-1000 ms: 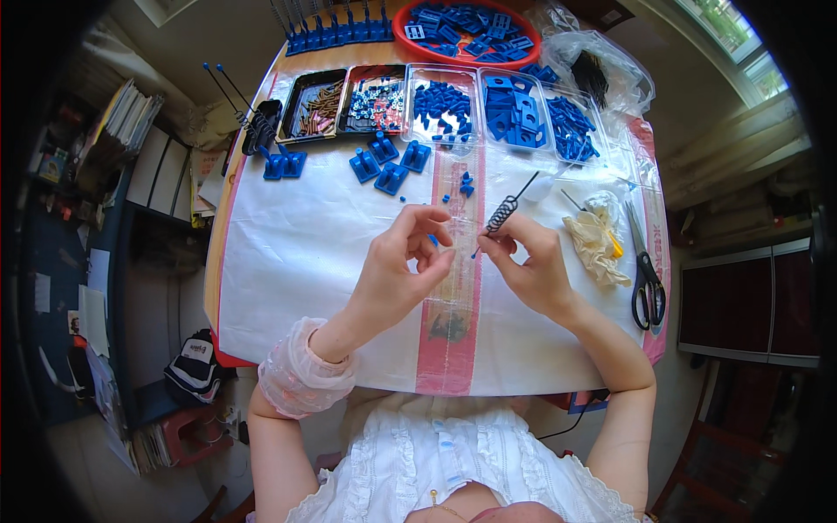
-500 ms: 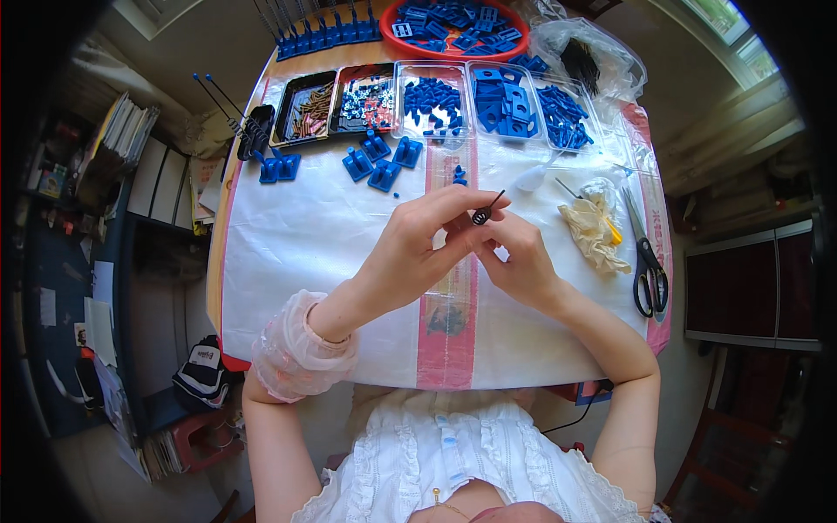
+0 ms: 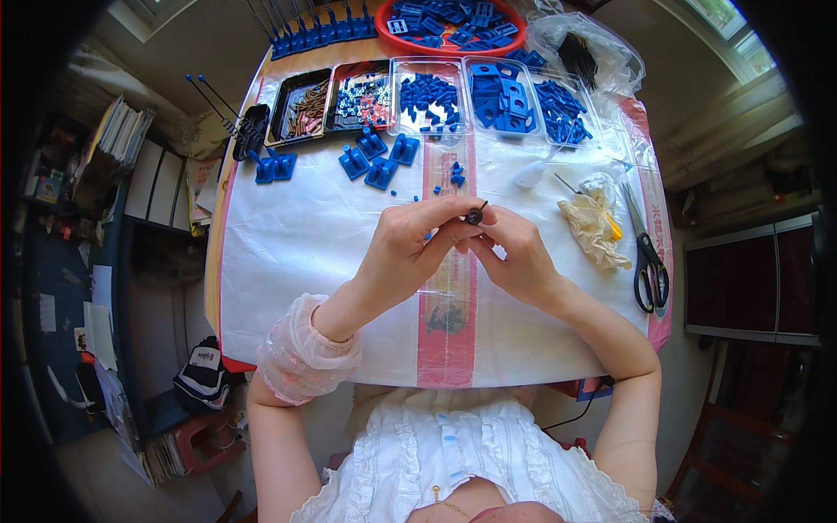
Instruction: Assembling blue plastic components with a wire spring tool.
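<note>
Over the middle of the table, my left hand (image 3: 410, 240) and my right hand (image 3: 519, 257) meet, fingers pinched together. Between their fingertips is a small black coiled wire spring (image 3: 473, 216) with a thin straight end sticking up. Fingers hide its lower part. A bit of blue shows by my left fingers; I cannot tell whether it is held or lies on the table. Just beyond the hands lie a few small blue caps (image 3: 457, 174). Several blue base plates with raised clips (image 3: 381, 173) sit farther left.
Along the back stand a black tray of brass-coloured pins (image 3: 272, 122), a tray of small nuts (image 3: 331, 118) and clear boxes of blue parts (image 3: 464, 105). A red basin (image 3: 523, 39) is behind them. At right lie scissors (image 3: 646, 266), a crumpled cream glove (image 3: 593, 231) and a white spoon (image 3: 528, 177).
The spring has tilted and sits lower between my fingertips, its straight end more upright. My hands have drawn slightly closer together. More small blue bits show on the table beyond them.
</note>
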{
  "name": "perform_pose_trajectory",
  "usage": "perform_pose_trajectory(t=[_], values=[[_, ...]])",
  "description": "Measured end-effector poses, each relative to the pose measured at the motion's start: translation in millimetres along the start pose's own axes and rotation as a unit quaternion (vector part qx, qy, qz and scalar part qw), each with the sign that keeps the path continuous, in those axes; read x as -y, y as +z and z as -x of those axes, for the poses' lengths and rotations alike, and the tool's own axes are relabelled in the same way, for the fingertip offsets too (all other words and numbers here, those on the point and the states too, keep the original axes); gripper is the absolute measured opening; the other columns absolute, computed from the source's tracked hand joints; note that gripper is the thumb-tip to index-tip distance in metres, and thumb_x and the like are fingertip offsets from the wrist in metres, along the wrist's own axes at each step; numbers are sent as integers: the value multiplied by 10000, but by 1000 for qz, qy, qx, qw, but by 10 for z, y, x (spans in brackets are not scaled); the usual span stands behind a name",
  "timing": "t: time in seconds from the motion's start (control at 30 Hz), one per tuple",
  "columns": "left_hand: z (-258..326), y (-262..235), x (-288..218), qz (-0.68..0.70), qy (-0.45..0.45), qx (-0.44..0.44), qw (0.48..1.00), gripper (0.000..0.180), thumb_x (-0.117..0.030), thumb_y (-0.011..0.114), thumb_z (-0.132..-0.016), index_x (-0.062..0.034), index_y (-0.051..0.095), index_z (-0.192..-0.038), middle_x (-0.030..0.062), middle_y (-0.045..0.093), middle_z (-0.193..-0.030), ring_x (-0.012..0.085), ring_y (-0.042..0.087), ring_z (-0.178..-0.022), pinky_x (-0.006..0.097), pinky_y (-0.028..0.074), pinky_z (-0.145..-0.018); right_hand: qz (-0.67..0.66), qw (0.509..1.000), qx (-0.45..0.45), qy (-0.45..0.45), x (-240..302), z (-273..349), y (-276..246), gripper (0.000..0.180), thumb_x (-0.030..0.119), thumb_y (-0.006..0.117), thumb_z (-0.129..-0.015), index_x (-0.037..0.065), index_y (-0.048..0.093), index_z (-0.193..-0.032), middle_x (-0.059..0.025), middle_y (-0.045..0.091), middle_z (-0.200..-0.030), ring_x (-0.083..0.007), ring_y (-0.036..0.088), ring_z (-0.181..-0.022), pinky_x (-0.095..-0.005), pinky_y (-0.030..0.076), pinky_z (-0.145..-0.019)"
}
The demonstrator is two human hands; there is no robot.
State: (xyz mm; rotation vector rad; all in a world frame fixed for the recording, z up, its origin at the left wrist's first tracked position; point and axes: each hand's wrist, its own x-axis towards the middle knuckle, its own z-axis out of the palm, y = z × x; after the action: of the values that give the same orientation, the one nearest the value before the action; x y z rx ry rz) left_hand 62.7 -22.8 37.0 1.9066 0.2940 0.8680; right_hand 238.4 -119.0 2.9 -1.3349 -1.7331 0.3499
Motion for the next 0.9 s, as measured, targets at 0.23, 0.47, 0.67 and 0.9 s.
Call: perform_pose_trajectory(t=[0.23, 0.47, 0.67, 0.9], values=[[-20, -7, 31, 23, -1, 18, 1000, 235, 63, 660, -956, 16, 696, -1183, 113, 761, -971, 177, 716, -730, 293, 574, -663, 20, 988, 112, 107, 247, -107, -434, 170, 42, 730, -886, 2, 679, -1043, -151, 673, -867, -313, 660, -805, -416, 530, -724], [-34, 12, -70, 41, -10, 6, 999, 169, 89, 637, -961, 34, 729, -1092, 72, 760, -997, 111, 660, -712, 253, 552, -651, 290, 942, 29, 166, 130, 67, -1187, 88, 44, 731, -872, -8, 705, -937, -132, 670, -939, -321, 647, -926, -413, 515, -845], [-32, -8, -41, 43, -5, 3, 999, 189, 83, 635, -968, 29, 726, -1125, 72, 769, -1023, 113, 668, -711, 250, 555, -655, 361, 920, -28, 151, -294, 375, -997, 71, 44, 723, -887, -16, 705, -920, -122, 615, -998, -305, 597, -1014, -427, 499, -886], [-34, -14, -27, 35, 2, 0, 999, 199, 64, 659, -961, 20, 710, -1149, 91, 764, -1000, 143, 695, -711, 270, 566, -654, 360, 928, -19, 96, -322, 455, -850, 95, 37, 758, -846, -10, 694, -897, -105, 627, -1031, -290, 584, -1045, -414, 486, -898]])
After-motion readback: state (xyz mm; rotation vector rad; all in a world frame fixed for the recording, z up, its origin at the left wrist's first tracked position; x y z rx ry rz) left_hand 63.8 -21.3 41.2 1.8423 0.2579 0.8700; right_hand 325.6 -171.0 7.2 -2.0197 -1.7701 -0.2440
